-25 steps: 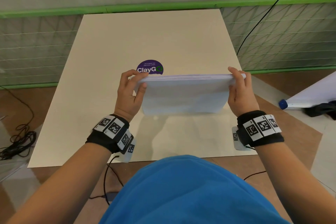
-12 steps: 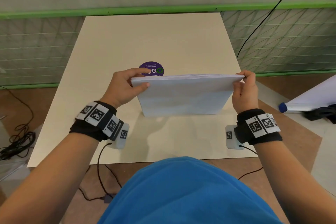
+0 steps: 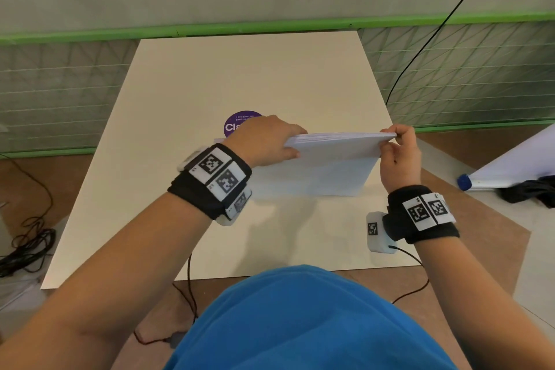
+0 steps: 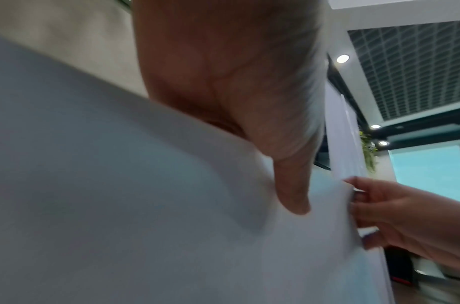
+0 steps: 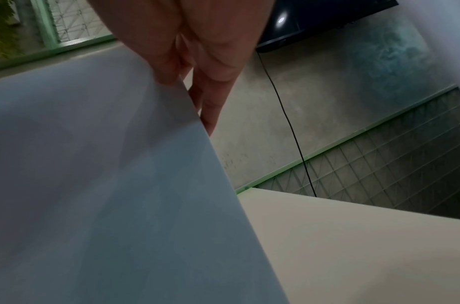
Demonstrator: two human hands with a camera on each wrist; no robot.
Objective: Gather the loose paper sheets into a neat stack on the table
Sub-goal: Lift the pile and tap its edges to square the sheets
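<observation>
A: Item one, the stack (image 3: 324,165)?
B: White sheets, standing on a long edge on the table (image 3: 270,75), lower edge touching the top near the middle, faces tilted slightly. Top edge shows the sheet ends nearly flush.

A: Left hand (image 3: 264,141)?
B: Clamped over the stack's upper left part. Fingers lie over the top edge, thumb on the near face. The left wrist view shows the thumb (image 4: 291,185) pressed flat on the paper, though blurred.

A: Right hand (image 3: 401,156)?
B: Pinching the upper right corner. Fingertips curl over the top edge; the right wrist view shows the fingers (image 5: 210,107) behind the sheets and the thumb in front.

A: Table markings?
B: One purple round sticker (image 3: 235,125), just behind the stack, partly hidden by the left hand. White lettering, only "Cla" readable.

A: Worn items?
B: Black wristbands with black-and-white square tags on both wrists, a small white camera box under each. Blue shirt (image 3: 300,324) at the bottom of the head view.

A: Surroundings?
B: Green-framed mesh fence behind the table, grey wall above. Black cable (image 3: 426,42) hanging down the wall at right. Coiled cables on the floor at left. A white board with a blue cap (image 3: 464,182) on the floor at right.
</observation>
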